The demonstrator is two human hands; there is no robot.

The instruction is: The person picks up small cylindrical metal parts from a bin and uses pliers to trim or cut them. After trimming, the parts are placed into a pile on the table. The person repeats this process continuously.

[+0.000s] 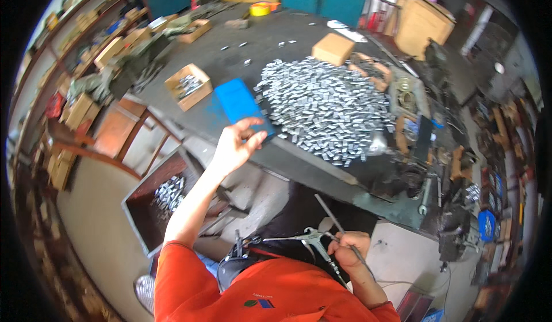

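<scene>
My left hand (237,143) reaches over the workbench's front edge, above the near end of a flat blue block (236,100). Its thumb and index finger are apart, and I see nothing between them. Close to my body, my right hand (351,251) is closed around a thin metal rod (330,212), which slants up and to the left. Beside that hand is an air blow gun (317,239) with its nozzle pointing left; whether my fingers also grip it is unclear. A large heap of small shiny metal pieces (323,106) spreads right of the blue block.
On the workbench (202,50) stand an open carton (189,87) holding metal pieces and a closed cardboard box (333,49). A wrench (426,197) lies at the right. Below left are a metal bin (144,203) with more pieces and a wooden chair (114,134).
</scene>
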